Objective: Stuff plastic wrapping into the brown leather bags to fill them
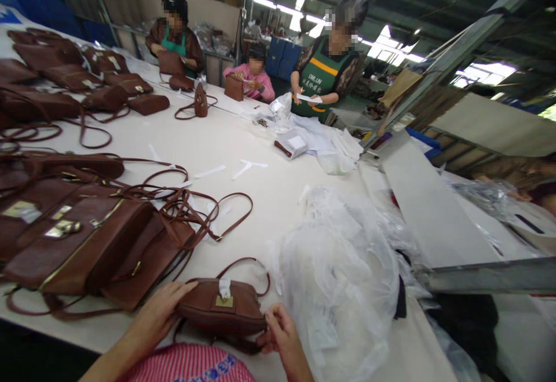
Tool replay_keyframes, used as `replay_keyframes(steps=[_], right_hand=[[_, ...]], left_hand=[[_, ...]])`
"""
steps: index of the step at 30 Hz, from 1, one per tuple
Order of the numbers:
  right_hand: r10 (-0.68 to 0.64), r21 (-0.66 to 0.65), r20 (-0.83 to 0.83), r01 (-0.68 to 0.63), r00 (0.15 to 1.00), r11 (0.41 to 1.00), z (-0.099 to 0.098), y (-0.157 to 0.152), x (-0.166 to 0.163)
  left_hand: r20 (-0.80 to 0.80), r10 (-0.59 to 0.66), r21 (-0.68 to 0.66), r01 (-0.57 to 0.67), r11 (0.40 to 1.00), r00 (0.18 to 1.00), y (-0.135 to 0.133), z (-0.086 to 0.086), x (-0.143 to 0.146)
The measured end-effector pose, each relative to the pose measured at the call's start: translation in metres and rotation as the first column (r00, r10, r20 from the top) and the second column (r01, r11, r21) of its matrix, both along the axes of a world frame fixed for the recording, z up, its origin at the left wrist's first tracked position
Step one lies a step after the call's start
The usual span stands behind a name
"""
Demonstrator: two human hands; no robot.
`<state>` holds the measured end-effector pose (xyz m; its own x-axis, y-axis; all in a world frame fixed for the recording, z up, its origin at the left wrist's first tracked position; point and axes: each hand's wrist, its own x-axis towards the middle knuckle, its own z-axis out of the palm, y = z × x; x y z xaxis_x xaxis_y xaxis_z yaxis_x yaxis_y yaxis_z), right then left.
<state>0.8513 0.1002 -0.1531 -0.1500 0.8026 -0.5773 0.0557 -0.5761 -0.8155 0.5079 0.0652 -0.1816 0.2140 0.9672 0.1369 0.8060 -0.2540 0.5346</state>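
Right now we hold a small brown bag [221, 311] at the near edge of the bench [269, 196], just in front of our body. Our left hand [158, 312] rests on the bag's left end, fingers spread and curled over its top corner. Our right hand [280, 335] pinches at the bag's right end, thumb and forefinger closed on what looks like the zip end or a strap fitting; we cannot tell which. The bag lies with its long axis running left to right between the two hands, front face up, a gold plate with a white tag [225, 289] at its middle. Its strap [256, 266] loops behind it toward a heap of clear plastic bags [343, 277]. Both hands touch the bag, one at each end.
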Motion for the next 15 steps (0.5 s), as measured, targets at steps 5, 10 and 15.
replay_keyframes(steps=[5, 10, 15], right_hand=[[0.156, 0.022, -0.045, -0.155, 0.987, 0.988, 0.000, -0.006, 0.004], [0.115, 0.049, 0.037, -0.117, 0.993, 0.992, 0.002, -0.004, -0.009], [0.208, 0.064, 0.083, -0.214, 0.975, 0.975, -0.009, -0.010, -0.017]], left_hand=[[0.035, 0.016, -0.041, -0.014, 0.999, 0.999, 0.001, 0.003, -0.005], [0.103, 0.075, -0.140, -0.060, 0.988, 0.992, 0.004, 0.012, 0.000], [0.155, 0.144, -0.166, -0.118, 0.979, 0.977, 0.008, 0.016, 0.005]])
